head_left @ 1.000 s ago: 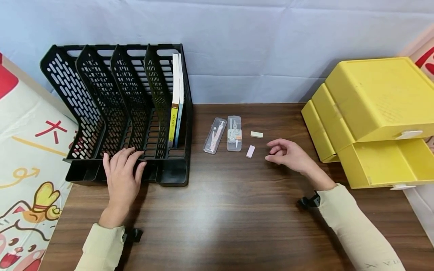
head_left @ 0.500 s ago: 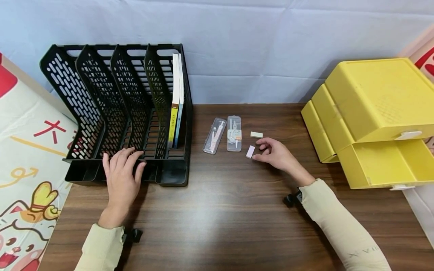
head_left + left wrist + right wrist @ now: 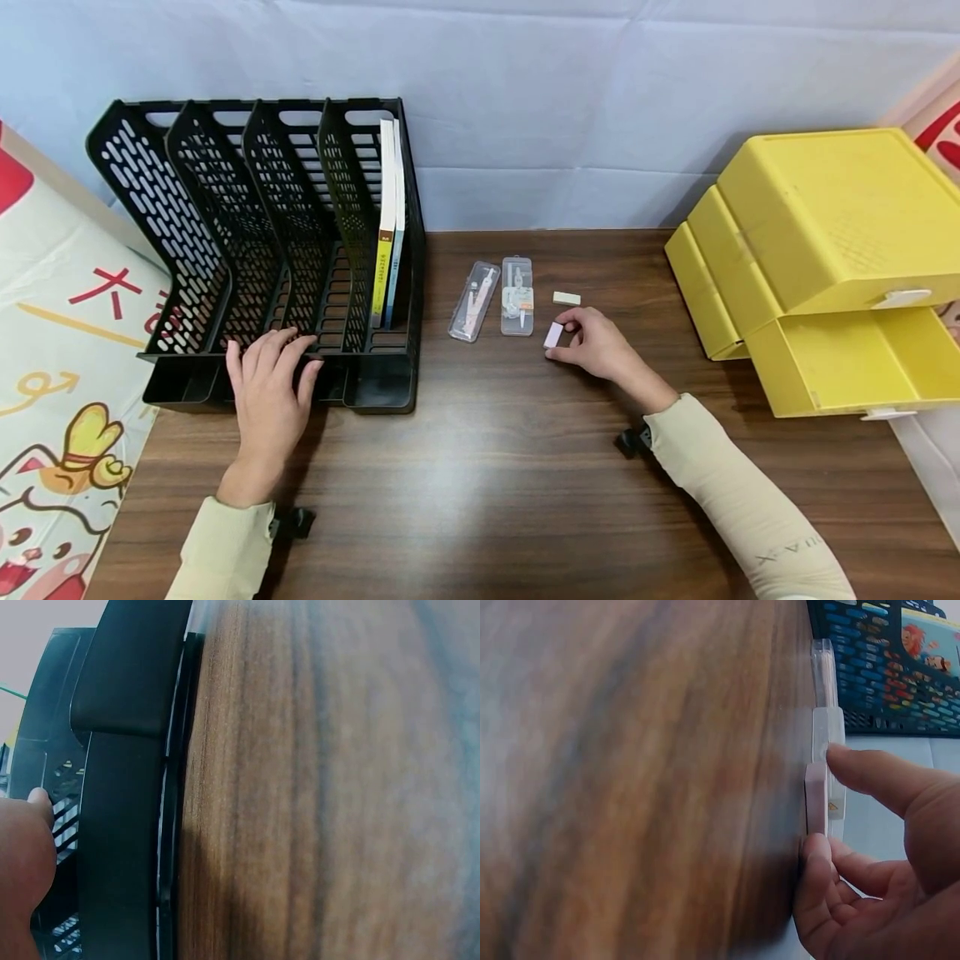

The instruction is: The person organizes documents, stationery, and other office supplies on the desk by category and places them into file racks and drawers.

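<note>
A small pale pink block like an eraser (image 3: 553, 335) lies on the wooden table. My right hand (image 3: 596, 346) pinches it, thumb at its near end and fingertips at its far end; the right wrist view shows the eraser (image 3: 817, 799) between thumb and fingers. Just behind it lies a cream eraser (image 3: 567, 297). To its left are two clear plastic cases, one holding a compass set (image 3: 517, 296) and a slanted one holding a compass (image 3: 475, 302). My left hand (image 3: 270, 387) rests over the front rim of the black file rack (image 3: 382, 392), fingers reaching inside.
Two thin books (image 3: 386, 250) stand in the rack's rightmost slot. At the right is a yellow drawer unit (image 3: 847, 208), one drawer (image 3: 862, 358) pulled out. A pale cloth (image 3: 540, 108) hangs behind the table, and a cartoon-printed cloth (image 3: 67, 400) lies on the left.
My right hand has moved left to the pink eraser, and its thumb and fingertips have closed in on it. The left hand stays on the rack's rim.
</note>
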`<state>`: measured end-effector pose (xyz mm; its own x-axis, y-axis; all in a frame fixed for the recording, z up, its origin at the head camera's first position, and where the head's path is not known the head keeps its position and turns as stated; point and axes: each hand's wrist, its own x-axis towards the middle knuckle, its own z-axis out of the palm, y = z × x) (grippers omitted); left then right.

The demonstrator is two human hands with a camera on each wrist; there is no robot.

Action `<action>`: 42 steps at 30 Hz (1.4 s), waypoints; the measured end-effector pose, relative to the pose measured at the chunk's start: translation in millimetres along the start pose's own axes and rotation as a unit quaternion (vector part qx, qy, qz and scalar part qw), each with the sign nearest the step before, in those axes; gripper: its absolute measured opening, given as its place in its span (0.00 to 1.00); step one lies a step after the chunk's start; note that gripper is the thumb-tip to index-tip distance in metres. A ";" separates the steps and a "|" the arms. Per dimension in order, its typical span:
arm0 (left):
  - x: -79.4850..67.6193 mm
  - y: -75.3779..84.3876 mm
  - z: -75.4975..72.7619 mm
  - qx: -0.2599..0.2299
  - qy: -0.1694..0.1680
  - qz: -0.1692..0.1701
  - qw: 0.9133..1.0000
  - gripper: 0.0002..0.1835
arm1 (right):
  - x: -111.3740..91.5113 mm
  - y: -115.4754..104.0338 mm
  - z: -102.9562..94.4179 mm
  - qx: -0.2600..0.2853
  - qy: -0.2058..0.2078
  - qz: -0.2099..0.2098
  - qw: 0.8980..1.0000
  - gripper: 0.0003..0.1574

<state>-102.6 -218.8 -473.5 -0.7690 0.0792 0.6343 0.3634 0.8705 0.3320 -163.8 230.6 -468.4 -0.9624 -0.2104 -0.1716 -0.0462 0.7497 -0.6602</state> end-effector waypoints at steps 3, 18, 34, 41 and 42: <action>0.1 -0.9 0.3 0.002 -0.002 0.001 1.000 0.16 | 0.5 -1.8 2.7 -0.012 0.008 -0.005 1.000 0.33; -1.5 -1.3 0.1 0.004 -0.001 0.000 1.000 0.17 | -1.4 -3.1 1.1 0.007 0.009 -0.011 1.000 0.25; -0.5 -2.3 0.4 0.014 -0.016 0.000 1.000 0.16 | -15.6 -13.7 -25.0 0.013 -0.012 -0.023 1.000 0.25; -0.6 -1.8 0.5 0.007 -0.011 -0.001 1.000 0.16 | -33.9 -22.9 -50.9 -0.016 -0.010 -0.035 0.999 0.26; -0.4 -1.8 0.6 0.007 -0.010 -0.001 1.000 0.16 | -36.8 -23.9 -54.7 -0.020 -0.009 -0.038 0.999 0.26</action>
<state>-103.2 -220.1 -474.8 -0.7802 0.0872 0.6194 0.3550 0.8771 0.3236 -141.9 254.8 -406.3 -0.9510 -0.2785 -0.1346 -0.1303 0.7554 -0.6421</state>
